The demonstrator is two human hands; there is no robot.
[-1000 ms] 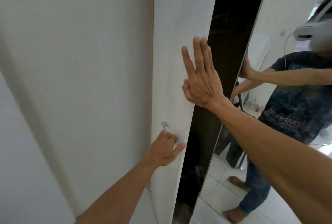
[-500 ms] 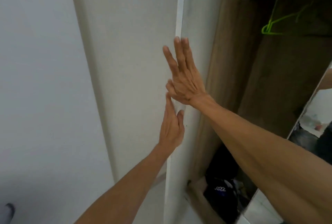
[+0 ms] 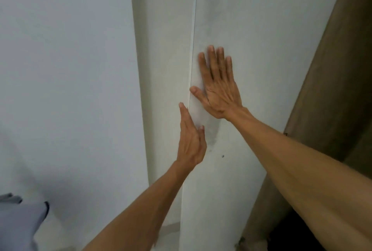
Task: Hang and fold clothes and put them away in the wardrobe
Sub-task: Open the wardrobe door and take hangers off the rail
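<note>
A white wardrobe door (image 3: 251, 35) fills the middle of the view, swung wide so its panel faces me. My right hand (image 3: 218, 84) lies flat on this panel, fingers straight and spread, just right of the door's left edge. Below it, my left hand (image 3: 191, 140) is edge-on with straight fingers pointing up along that same door edge, touching it. The brown wooden inside of the wardrobe (image 3: 332, 89) shows at the right. No clothes are in either hand.
A plain white wall (image 3: 66, 79) stands at the left, close behind the door. A grey-blue piece of cloth (image 3: 18, 224) shows at the bottom left corner. A dark space lies low inside the wardrobe (image 3: 298, 230).
The door has swung further open toward the left wall. My view turned left, so the hanger and wardrobe floor left the frame. Both hands stay on the door.
</note>
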